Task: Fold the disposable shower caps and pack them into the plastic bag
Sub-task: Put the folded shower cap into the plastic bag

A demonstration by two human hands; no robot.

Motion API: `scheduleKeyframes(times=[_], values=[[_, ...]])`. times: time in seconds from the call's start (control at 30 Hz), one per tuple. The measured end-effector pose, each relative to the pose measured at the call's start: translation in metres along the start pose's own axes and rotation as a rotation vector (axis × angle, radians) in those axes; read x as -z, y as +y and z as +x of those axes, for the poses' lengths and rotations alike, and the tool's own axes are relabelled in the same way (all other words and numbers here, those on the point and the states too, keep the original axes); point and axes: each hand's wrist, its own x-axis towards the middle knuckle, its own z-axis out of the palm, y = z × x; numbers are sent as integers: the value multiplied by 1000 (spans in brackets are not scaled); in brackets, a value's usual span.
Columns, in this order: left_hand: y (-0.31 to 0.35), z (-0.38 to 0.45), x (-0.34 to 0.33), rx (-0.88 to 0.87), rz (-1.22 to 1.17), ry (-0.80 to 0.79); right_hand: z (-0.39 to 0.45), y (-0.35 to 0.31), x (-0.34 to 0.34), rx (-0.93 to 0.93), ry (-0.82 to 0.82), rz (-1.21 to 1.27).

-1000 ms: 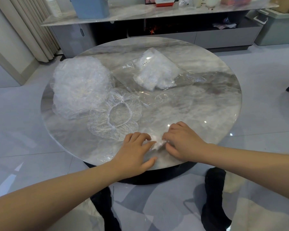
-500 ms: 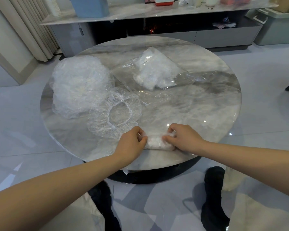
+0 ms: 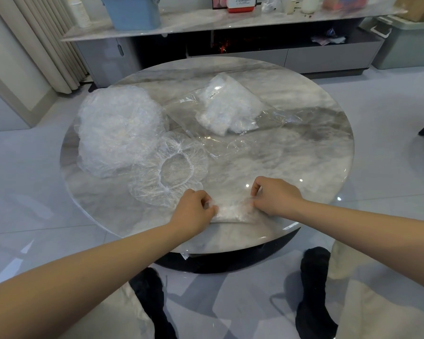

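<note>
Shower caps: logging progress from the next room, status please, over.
Both hands, left hand and right hand, pinch the ends of a folded cap at the table's near edge. Plastic bag part-filled, far side. Loose cap beside, not blocking.

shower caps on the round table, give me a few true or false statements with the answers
1. Both hands pinch the ends of a folded shower cap at the near edge of the marble table. True: left hand, right hand.
2. An open shower cap lies flat, its elastic ring facing up. True.
3. The pile of unfolded caps sits on the table's right side. False: it is on the left.
4. The plastic bag is empty. False: it already holds white folded caps.
5. The left hand rests inside the bag. False: it grips the folded cap.
</note>
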Motion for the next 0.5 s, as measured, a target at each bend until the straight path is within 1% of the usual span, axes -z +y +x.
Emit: scheduleKeyframes(times=[0.07,0.13,0.2,0.3,0.4,0.5], values=[[3,2,4,41,-86,-11,2,0,6,64,45,56],[8,6,10,90,-199,-21,4,-5,15,173,88,167],[14,11,16,119,-322,-26,5,-14,25,274,92,229],[23,19,23,108,-411,-51,10,-24,35,347,-5,214],[35,29,28,69,-434,-71,20,-28,44,325,-125,271],[46,37,32,51,-482,-91,30,-29,52,315,-157,256]])
